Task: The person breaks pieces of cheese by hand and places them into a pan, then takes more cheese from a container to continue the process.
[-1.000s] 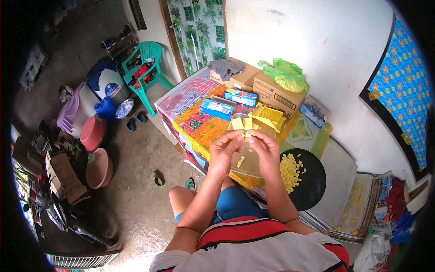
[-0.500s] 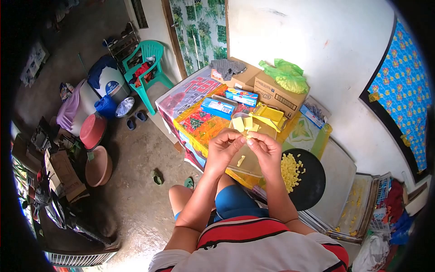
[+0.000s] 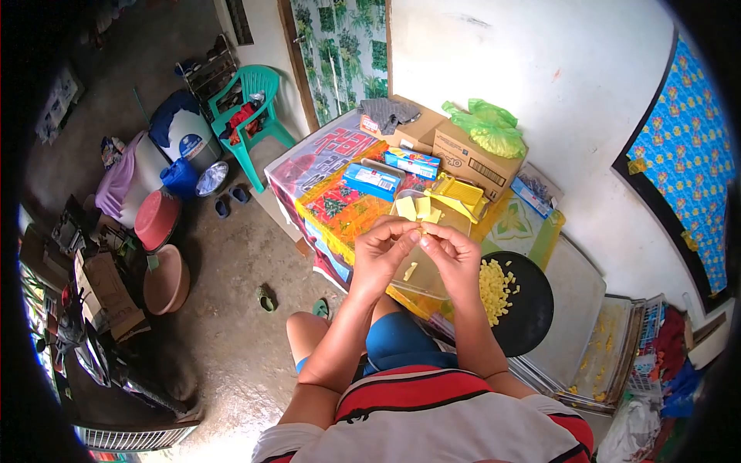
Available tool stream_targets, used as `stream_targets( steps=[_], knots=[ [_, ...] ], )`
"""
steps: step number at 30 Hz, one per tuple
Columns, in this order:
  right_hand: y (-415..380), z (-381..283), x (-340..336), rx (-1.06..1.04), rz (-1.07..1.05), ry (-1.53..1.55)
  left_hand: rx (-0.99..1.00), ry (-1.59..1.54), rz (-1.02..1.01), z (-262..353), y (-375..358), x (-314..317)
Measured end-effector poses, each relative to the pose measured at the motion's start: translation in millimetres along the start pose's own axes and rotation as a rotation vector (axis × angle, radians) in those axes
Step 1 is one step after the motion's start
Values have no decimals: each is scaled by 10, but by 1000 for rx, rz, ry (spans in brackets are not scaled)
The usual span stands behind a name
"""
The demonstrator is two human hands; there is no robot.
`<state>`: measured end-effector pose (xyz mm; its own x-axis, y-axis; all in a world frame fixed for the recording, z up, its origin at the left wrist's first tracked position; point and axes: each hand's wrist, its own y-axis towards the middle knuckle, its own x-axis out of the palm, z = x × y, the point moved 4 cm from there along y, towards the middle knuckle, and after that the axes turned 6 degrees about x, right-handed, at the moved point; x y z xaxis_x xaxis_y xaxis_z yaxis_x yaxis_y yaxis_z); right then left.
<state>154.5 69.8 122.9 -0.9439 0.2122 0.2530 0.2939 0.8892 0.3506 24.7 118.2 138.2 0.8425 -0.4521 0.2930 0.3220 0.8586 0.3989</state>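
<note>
My left hand (image 3: 381,253) and my right hand (image 3: 455,258) meet over a clear plastic tray (image 3: 434,287). Thumbs and fingertips of both are pinched together on a small yellow piece of cheese (image 3: 422,232), mostly hidden by the fingers. Behind the fingers, several pale yellow cheese slabs (image 3: 406,207) lie at the tray's far end. A thin cheese strip (image 3: 411,271) rests in the tray between my wrists. Beside my right forearm sits a round black pan (image 3: 532,312), with many small cheese cubes (image 3: 492,292) heaped on its left side.
Blue boxes (image 3: 372,182), a yellow ridged plastic item (image 3: 461,194) and cardboard boxes (image 3: 471,160) topped by a green bag (image 3: 486,127) stand toward the wall. Metal trays (image 3: 575,285) lie right of the pan. A green chair (image 3: 258,85) is beyond the table's left side.
The view has shifted very slightly. Both hands stay pinched together in nearly the same place, and less of the cheese piece shows between the fingertips.
</note>
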Motion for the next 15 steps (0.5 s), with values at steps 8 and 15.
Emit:
stream_targets(
  steps=[8,15],
  knots=[
    [5,-37,10,85,3,45,-23,-91,-8,-135,-6,-61],
    [21,43,-11,97,-53,74,38,-113,-19,-166,-1,-69]
  ],
)
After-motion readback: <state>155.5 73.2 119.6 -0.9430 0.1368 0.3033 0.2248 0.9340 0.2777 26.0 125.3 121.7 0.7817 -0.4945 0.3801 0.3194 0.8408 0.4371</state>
